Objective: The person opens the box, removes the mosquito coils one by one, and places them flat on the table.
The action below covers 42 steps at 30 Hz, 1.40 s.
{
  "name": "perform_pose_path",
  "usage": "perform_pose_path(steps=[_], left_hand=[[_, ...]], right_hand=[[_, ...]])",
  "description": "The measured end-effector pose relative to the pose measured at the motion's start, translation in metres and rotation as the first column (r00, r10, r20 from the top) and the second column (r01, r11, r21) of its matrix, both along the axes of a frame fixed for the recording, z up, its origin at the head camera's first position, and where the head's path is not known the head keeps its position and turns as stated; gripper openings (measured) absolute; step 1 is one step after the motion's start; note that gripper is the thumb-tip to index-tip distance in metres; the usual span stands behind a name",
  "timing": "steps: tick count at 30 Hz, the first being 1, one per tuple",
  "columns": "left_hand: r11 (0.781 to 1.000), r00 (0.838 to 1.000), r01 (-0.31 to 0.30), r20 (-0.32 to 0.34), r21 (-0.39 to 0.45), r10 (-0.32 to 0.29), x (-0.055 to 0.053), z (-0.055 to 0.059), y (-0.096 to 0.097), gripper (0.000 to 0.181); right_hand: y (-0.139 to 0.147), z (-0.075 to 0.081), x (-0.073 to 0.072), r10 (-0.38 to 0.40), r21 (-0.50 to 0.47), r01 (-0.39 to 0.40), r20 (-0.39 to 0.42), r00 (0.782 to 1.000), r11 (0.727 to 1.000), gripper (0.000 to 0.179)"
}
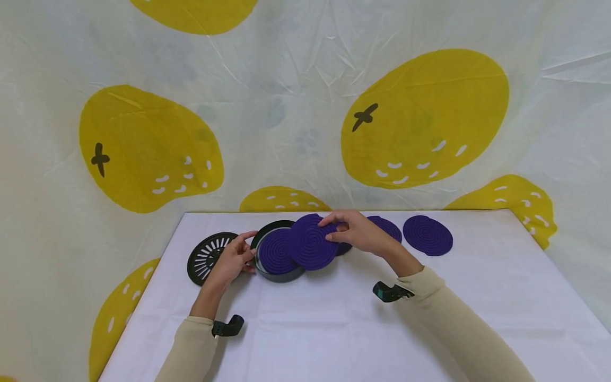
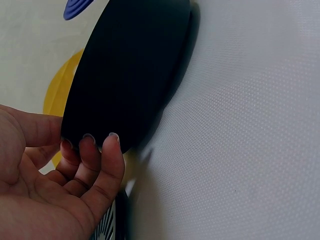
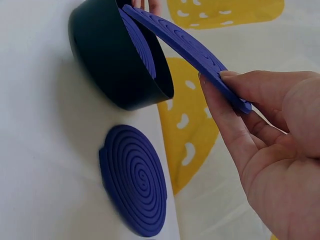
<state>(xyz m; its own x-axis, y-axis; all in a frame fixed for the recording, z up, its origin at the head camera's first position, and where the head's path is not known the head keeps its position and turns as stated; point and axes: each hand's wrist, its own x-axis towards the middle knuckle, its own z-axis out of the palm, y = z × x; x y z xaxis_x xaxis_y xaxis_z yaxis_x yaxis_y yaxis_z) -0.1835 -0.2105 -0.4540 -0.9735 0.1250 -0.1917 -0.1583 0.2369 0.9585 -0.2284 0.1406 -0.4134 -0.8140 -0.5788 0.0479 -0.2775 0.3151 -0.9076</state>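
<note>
My right hand [image 1: 359, 232] pinches a purple spiral-grooved coaster [image 1: 312, 242] by its edge, thumb on the grooved face and fingers beneath. The coaster is tilted, and its far edge reaches over the mouth of a dark round holder [image 3: 100, 50]. Another purple coaster [image 1: 274, 251] lies inside that holder. On the holder's left side my left hand [image 1: 230, 263] grips the wall, with its thumb by the rim and fingertips on the outside [image 2: 115, 142].
A dark round lid with radial slots [image 1: 202, 260] lies left of the holder, partly behind my left hand. More purple coasters lie to the right: one partly hidden [image 1: 343, 248], one behind my right hand [image 1: 389, 228], and one at far right [image 1: 427, 235]. A patterned curtain [image 1: 296, 132] hangs behind the table.
</note>
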Motion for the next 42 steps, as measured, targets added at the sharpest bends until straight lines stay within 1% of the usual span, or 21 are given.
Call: perform_pose_path(steps=[2, 4, 7, 10, 13, 17, 20, 21, 24, 27, 29, 34, 36, 38, 39, 42], left_hand=[[1.000, 1.000, 0.005, -0.012, 0.003, -0.005, 0.003, 0.006, 0.002, 0.055], [1.000, 1.000, 0.009, -0.023, 0.007, -0.009, 0.005, 0.009, 0.003, 0.055], [1.000, 0.999, 0.014, -0.033, 0.017, -0.014, 0.005, 0.008, 0.002, 0.055], [1.000, 1.000, 0.006, -0.019, 0.013, -0.006, 0.004, 0.007, 0.002, 0.056], [1.000, 1.000, -0.007, -0.003, 0.003, 0.007, 0.001, -0.001, 0.000, 0.056], [1.000, 1.000, -0.020, -0.008, -0.006, 0.020, -0.005, -0.016, -0.004, 0.056], [1.000, 1.000, -0.025, -0.014, -0.009, 0.025, -0.006, -0.019, -0.005, 0.056], [1.000, 1.000, -0.024, -0.012, -0.009, 0.023, -0.005, -0.017, -0.004, 0.056], [1.000, 1.000, -0.018, 0.000, -0.004, 0.018, 0.000, -0.005, 0.000, 0.055], [1.000, 1.000, -0.014, 0.008, 0.004, 0.014, 0.005, 0.005, 0.003, 0.056], [1.000, 1.000, -0.019, 0.014, 0.005, 0.019, 0.004, 0.004, 0.003, 0.056], [0.999, 0.999, -0.033, 0.016, -0.009, 0.033, -0.004, -0.012, -0.002, 0.056], [0.999, 0.999, -0.035, 0.016, -0.010, 0.035, -0.006, -0.016, -0.004, 0.056], [0.999, 0.999, -0.031, 0.018, -0.006, 0.031, -0.006, -0.015, -0.004, 0.056], [1.000, 0.999, -0.029, 0.020, -0.001, 0.029, -0.005, -0.012, -0.003, 0.056], [1.000, 1.000, -0.021, 0.023, 0.012, 0.020, 0.000, 0.000, 0.000, 0.056]], right_hand=[[0.003, 0.001, 0.002, -0.007, 0.008, 0.007, 0.006, 1.000, 1.000, 0.030], [0.006, 0.002, 0.003, -0.015, 0.014, 0.015, 0.014, 1.000, 1.000, 0.031], [0.010, 0.002, 0.005, -0.019, 0.010, 0.019, 0.025, 1.000, 1.000, 0.033], [0.015, 0.001, 0.007, -0.024, 0.005, 0.024, 0.027, 0.999, 1.000, 0.034], [0.019, -0.001, 0.008, -0.030, 0.006, 0.030, 0.028, 0.999, 1.000, 0.035], [0.023, -0.003, 0.010, -0.032, 0.013, 0.031, 0.027, 0.999, 0.999, 0.035], [0.027, -0.005, 0.011, -0.044, 0.041, 0.043, 0.016, 0.999, 0.998, 0.034], [0.028, -0.006, 0.011, -0.048, 0.050, 0.047, 0.011, 0.999, 0.998, 0.034], [0.032, -0.008, 0.011, -0.060, 0.081, 0.059, 0.009, 0.998, 0.995, 0.034], [0.035, -0.009, 0.012, -0.062, 0.091, 0.060, 0.022, 0.998, 0.994, 0.035], [0.037, -0.009, 0.012, -0.063, 0.094, 0.060, 0.030, 0.998, 0.994, 0.035], [0.040, -0.011, 0.012, -0.070, 0.094, 0.067, 0.036, 0.997, 0.993, 0.037], [0.042, -0.011, 0.013, -0.075, 0.100, 0.072, 0.034, 0.997, 0.992, 0.037], [0.043, -0.012, 0.013, -0.078, 0.102, 0.074, 0.036, 0.996, 0.992, 0.036], [0.044, -0.013, 0.013, -0.077, 0.102, 0.073, 0.037, 0.996, 0.992, 0.036], [0.047, -0.015, 0.014, -0.074, 0.098, 0.069, 0.048, 0.996, 0.993, 0.036]])
